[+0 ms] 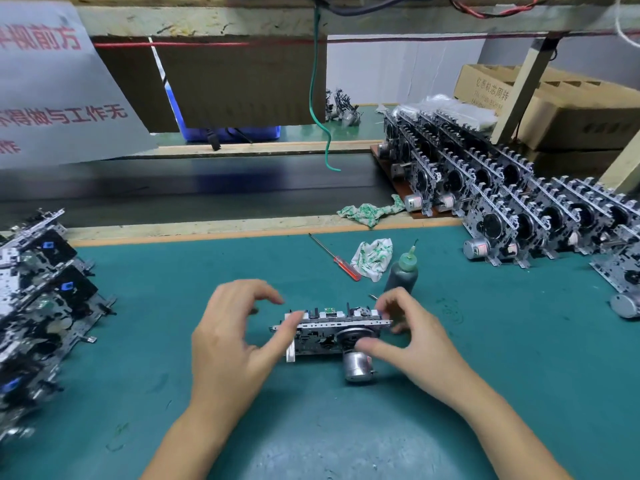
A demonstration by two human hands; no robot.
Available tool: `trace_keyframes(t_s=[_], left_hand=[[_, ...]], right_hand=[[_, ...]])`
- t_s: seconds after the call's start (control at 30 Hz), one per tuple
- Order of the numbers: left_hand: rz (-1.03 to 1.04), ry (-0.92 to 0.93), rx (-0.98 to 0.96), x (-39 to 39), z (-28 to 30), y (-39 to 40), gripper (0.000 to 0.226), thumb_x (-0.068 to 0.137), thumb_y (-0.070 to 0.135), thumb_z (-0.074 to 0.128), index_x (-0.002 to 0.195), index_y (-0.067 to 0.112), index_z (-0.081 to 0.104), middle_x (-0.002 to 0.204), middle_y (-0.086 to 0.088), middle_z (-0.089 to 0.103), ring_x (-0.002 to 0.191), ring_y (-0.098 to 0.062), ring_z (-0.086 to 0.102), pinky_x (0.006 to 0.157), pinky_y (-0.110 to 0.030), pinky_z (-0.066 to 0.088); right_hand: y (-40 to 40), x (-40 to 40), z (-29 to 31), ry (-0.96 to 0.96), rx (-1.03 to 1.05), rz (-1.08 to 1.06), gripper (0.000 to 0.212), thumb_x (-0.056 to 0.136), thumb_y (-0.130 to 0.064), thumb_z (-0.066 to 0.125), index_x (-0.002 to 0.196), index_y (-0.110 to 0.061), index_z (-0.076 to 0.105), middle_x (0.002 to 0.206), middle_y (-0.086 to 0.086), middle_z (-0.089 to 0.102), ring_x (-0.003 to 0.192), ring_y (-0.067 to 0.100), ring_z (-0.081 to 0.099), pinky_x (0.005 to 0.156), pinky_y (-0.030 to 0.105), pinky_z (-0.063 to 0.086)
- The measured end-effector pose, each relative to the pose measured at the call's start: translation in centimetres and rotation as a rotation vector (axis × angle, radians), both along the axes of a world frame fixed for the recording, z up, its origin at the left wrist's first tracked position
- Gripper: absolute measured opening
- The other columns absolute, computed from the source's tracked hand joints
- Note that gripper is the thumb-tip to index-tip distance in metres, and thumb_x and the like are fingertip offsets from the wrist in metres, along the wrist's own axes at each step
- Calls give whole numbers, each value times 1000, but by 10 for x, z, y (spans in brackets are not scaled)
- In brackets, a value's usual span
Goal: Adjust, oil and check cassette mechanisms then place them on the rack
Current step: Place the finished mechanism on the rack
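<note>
While two hands work at lower centre, one cassette mechanism (332,332) stands on the green table (485,341).
Left hand (232,336) pinches its left end; right hand (412,336) pinches its right end; one screwdriver (335,257), two rags, one oil bottle (401,273) above.

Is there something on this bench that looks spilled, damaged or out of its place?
Nothing looks spilled or broken. The only loose end is a green wire that hangs free from the overhead beam, its end dangling above the black belt. The oil bottle stands upright beside the screwdriver.
</note>
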State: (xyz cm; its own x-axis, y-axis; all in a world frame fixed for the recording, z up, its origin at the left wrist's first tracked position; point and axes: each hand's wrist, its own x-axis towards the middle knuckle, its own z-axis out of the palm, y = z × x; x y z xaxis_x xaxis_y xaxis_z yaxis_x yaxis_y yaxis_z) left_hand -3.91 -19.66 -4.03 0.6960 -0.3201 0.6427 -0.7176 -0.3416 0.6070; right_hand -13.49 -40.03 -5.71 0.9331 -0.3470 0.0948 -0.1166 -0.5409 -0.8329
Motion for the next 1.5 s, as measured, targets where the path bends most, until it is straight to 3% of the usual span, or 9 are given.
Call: trace_keyframes(t_s=[0.1,0.23,0.43,0.67,1.07,1.17,1.3,1.4,1.5], left_hand=[[-225,-34,131,0,12,-16,32,87,46,54,103,21,68,108,16,62,108,-7,52,95,-26,38],[-361,45,313,3,13,-30,35,88,50,46,113,35,67,121,22,59,124,-3,42,104,-28,31],[-386,90,291,8,7,-33,29,90,43,49,102,31,73,112,33,60,127,7,38,102,-26,35],[-457,127,237,7,6,-33,22,89,30,56,102,32,74,115,30,62,132,7,36,104,-25,39],[-401,162,250,3,6,-33,25,89,32,54,105,36,72,114,39,57,129,11,37,103,-27,40],[-399,170,265,4,5,-32,26,89,35,52,105,38,72,117,42,53,129,11,37,103,-29,41],[-401,150,290,4,6,-33,26,90,36,51,105,38,72,118,43,51,128,11,38,103,-28,40],[-397,152,286,4,6,-33,26,90,36,50,104,38,72,115,39,56,127,12,39,103,-28,39],[-400,149,287,4,6,-33,26,90,35,50,104,39,71,115,39,56,126,12,40,103,-30,40]], right_hand=[[5,6,-5,-56,34,142,41,66,-45,76,100,-40,54,105,-19,58,107,3,53,90,15,38],[6,11,-4,-127,135,148,36,65,-31,78,97,-32,61,100,-12,63,102,5,57,89,16,39],[5,12,-6,-156,202,150,31,64,-27,79,91,-32,63,95,-14,65,92,7,61,85,18,43],[4,14,-6,-182,168,138,31,62,-42,77,90,-41,64,91,-14,64,89,10,61,84,26,46],[2,12,-5,-178,144,164,32,66,-32,77,94,-38,63,96,-19,60,98,4,57,89,15,39],[2,7,1,-128,50,166,33,69,-39,75,97,-42,60,98,-23,58,103,3,53,90,15,37],[-6,-3,4,-77,-464,71,42,76,-57,64,111,-35,61,98,-23,57,101,-2,46,85,23,38],[-2,-12,2,-131,-713,66,44,79,-57,51,90,-18,68,85,-11,63,88,12,55,77,22,37],[-5,-14,0,-127,-779,107,42,83,-53,48,82,-16,69,82,-10,65,83,16,59,78,23,36]])
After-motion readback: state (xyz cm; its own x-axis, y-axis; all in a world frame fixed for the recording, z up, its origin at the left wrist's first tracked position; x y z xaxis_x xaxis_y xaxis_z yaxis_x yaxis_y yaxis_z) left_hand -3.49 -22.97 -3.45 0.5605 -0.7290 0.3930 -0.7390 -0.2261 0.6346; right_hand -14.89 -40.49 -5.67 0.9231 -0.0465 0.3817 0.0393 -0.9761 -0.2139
